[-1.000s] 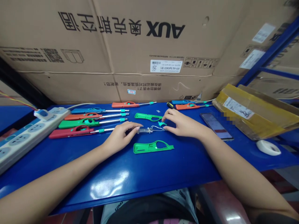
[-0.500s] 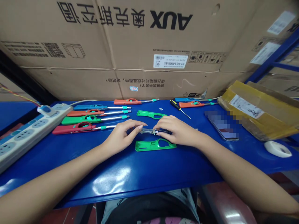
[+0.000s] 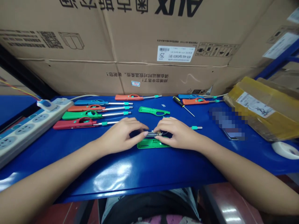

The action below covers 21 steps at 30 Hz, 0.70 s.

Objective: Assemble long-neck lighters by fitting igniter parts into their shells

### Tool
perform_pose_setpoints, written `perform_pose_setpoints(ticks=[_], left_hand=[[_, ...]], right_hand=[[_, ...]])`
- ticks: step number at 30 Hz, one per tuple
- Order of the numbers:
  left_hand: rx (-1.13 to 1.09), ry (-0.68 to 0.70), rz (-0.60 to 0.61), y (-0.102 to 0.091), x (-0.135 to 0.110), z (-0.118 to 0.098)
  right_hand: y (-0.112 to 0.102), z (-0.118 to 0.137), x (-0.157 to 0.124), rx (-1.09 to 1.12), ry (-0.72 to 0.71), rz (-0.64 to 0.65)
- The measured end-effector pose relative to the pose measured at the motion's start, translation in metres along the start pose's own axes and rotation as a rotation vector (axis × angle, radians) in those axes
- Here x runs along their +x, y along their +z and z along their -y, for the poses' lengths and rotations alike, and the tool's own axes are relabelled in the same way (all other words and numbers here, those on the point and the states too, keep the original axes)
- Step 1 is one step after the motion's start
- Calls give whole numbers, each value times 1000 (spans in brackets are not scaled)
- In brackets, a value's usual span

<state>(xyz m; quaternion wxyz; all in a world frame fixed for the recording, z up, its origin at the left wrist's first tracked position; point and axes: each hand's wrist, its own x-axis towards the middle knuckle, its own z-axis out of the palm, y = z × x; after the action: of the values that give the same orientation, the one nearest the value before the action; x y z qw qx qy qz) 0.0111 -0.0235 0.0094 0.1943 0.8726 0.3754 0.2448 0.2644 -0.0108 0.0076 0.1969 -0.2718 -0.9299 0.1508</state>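
Between my two hands is a lighter's clear fuel tank (image 3: 152, 134), lying crosswise. My left hand (image 3: 127, 133) pinches its left end between thumb and fingers. Thumb and fingertips of my right hand (image 3: 176, 133) close on its right end, where small fittings show. Right under it lies a green handle half (image 3: 146, 144), inner side up, partly covered by my right hand. Whether the tank touches this half I cannot tell. Past my right hand, a metal barrel tip with a teal collar (image 3: 195, 128) sticks out. The other green handle half (image 3: 151, 110) rests farther back.
Several assembled lighters, among them a red one (image 3: 74, 123), lie at left beside a power strip (image 3: 35, 121). An orange lighter (image 3: 128, 97) and a screwdriver (image 3: 183, 105) lie at the back. At right are a phone (image 3: 226, 124), a taped carton (image 3: 263, 109) and a white object (image 3: 285, 150).
Both hands have brought the tank nearer to me, from between the green halves to over the near half. The view has shifted slightly.
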Motion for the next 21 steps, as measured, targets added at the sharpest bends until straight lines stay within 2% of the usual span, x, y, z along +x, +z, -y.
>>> perform_pose_setpoints(ticks=[1,3,5,10,14,21], left_hand=[[100,60,70,-6,0,0],[278,158,109,-17,0,-1],[310,211,179,-22,-1,-3],[285,240,260,-8,-5,-4],[213,232,248,4,-5,-2],[245,280,173,7,-6,1]], right_hand=[[-1,0,0,3,-3,6],[-4,2,-2,7,-13,33],[-8,4,-3,7,-15,66],[-6,9,-4,24,-2,113],[4,10,-4,67,17,91],[12,12,-1,133,9,55]])
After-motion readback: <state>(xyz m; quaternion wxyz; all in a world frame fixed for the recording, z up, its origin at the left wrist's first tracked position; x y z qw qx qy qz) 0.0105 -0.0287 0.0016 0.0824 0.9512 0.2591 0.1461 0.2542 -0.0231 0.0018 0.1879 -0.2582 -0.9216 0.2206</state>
